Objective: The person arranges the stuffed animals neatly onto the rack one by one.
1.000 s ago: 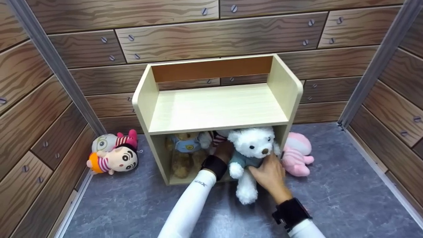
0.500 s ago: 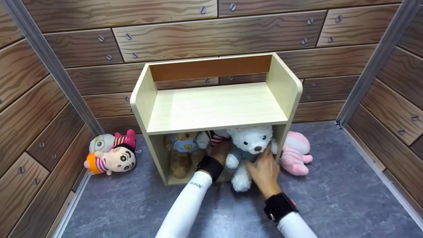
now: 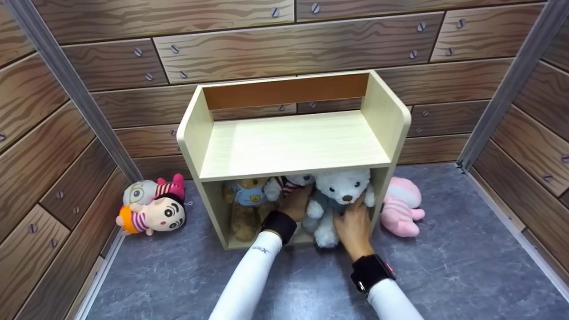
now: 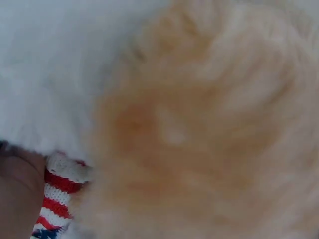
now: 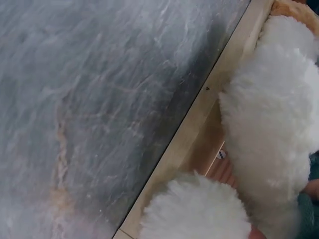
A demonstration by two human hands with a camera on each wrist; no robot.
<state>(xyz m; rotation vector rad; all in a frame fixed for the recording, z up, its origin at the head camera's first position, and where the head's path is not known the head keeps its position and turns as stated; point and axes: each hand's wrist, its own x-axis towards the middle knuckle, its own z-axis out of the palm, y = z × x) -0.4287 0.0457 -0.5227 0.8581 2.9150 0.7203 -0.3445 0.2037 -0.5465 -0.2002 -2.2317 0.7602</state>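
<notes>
A white teddy bear (image 3: pixel 342 189) in a teal shirt sits at the right of the shelf's lower compartment. My right hand (image 3: pixel 354 224) holds it by the front of its body, below the chin. In the right wrist view its white furry legs (image 5: pixel 271 124) lie close to the shelf's bottom edge. My left hand (image 3: pixel 297 204) reaches into the compartment against a plush in a red-and-white striped knit top (image 4: pixel 57 199); its fingertips are hidden. Left of it sits a brown teddy bear (image 3: pixel 244 222) in a light blue shirt.
The pale wooden shelf (image 3: pixel 293 144) stands near the plank-patterned back wall. On the grey floor to its left lie a doll with black hair (image 3: pixel 162 213) and a plush with round glasses (image 3: pixel 138 192). A pink plush (image 3: pixel 400 209) lies beside the shelf's right side.
My right hand has moved the white teddy bear back and slightly left, deeper into the lower compartment. My left hand stays inside, with its wrist a little further left.
</notes>
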